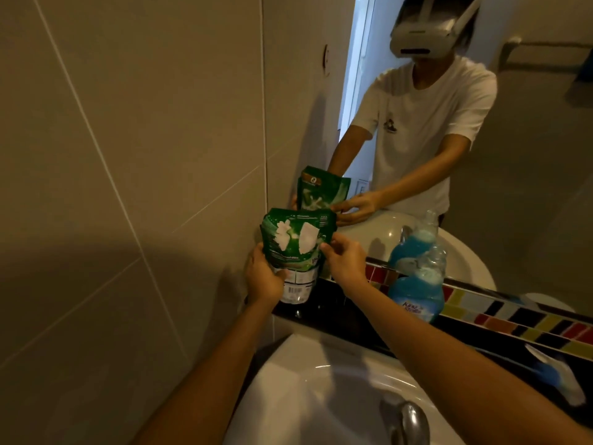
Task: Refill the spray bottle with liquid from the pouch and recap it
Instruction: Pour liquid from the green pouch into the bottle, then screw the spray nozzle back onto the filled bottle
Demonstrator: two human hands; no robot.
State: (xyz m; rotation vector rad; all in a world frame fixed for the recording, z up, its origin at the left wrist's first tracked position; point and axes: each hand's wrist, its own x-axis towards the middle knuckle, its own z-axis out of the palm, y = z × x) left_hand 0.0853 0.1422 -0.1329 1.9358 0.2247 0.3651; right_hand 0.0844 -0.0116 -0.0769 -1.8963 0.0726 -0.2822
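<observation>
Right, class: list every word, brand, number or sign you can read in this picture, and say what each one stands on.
Blue bottle: a white brand name in two lines, too blurred to read.
Green pouch, held by the left hand and right hand: white print, too small to read.
Clear bottle behind the pouch: a barcode and fine print, unreadable.
Nothing else shows legible text.

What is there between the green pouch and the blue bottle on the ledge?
In the head view, the right hand and its wrist cross that stretch, fingers gripping the green pouch. Behind them is bare black ledge up to the blue bottle.
</observation>
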